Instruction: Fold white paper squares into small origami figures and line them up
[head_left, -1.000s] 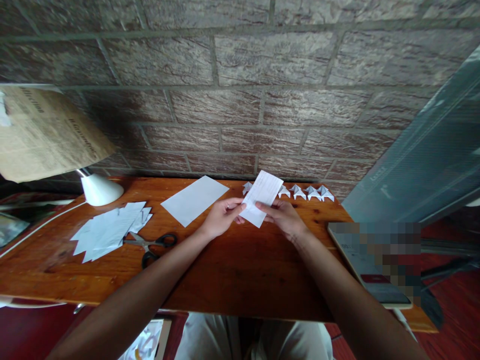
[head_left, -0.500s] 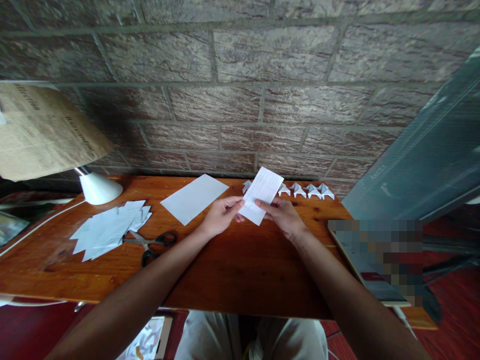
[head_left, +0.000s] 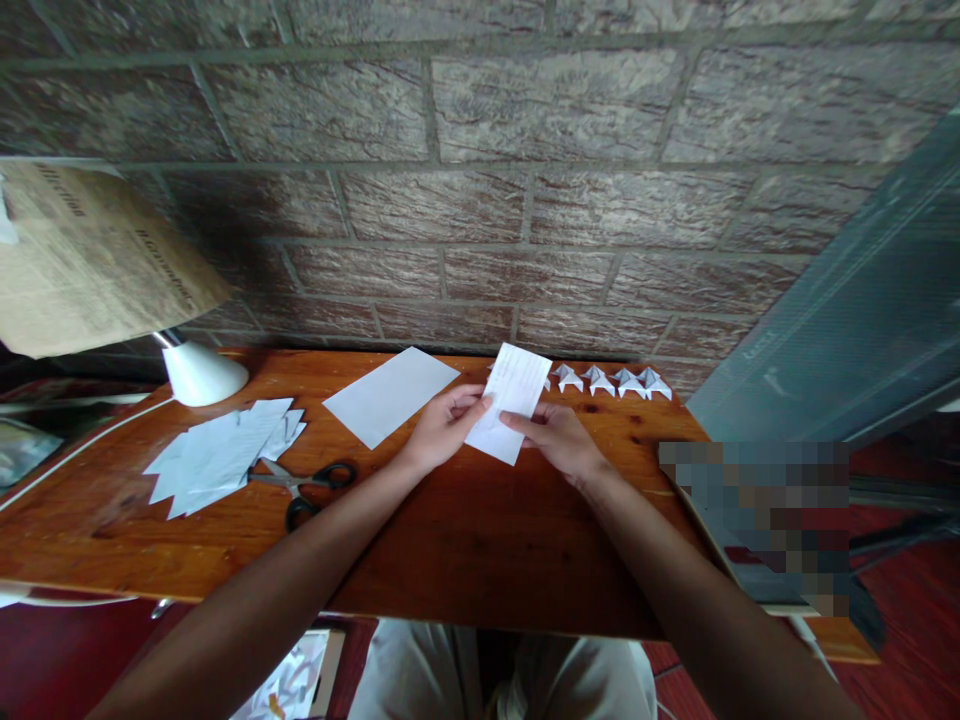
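Note:
A white rectangular sheet of paper (head_left: pixel 516 382) with faint lines is held up over the table, tilted. My left hand (head_left: pixel 448 425) pinches its left edge between thumb and fingers. On the other side my right hand (head_left: pixel 559 437) grips the paper, its thumb lying across the front. Behind the sheet runs a row of small folded paper figures (head_left: pixel 598 380), partly hidden by it. A larger blank white sheet (head_left: pixel 391 397) lies flat to the left of my left hand.
Scissors with black handles (head_left: pixel 300 488) lie beside a stack of white paper pieces (head_left: pixel 214 455). A lamp (head_left: pixel 201 375) stands at the back left. A pixelated flat object (head_left: pixel 757 530) sits at the right, a brick wall (head_left: pixel 480 200) behind. Below left is a box of paper scraps (head_left: pixel 289 675).
The held paper has shifted slightly left and down, uncovering a bit more of the folded figures at its right. Both hands still hold it.

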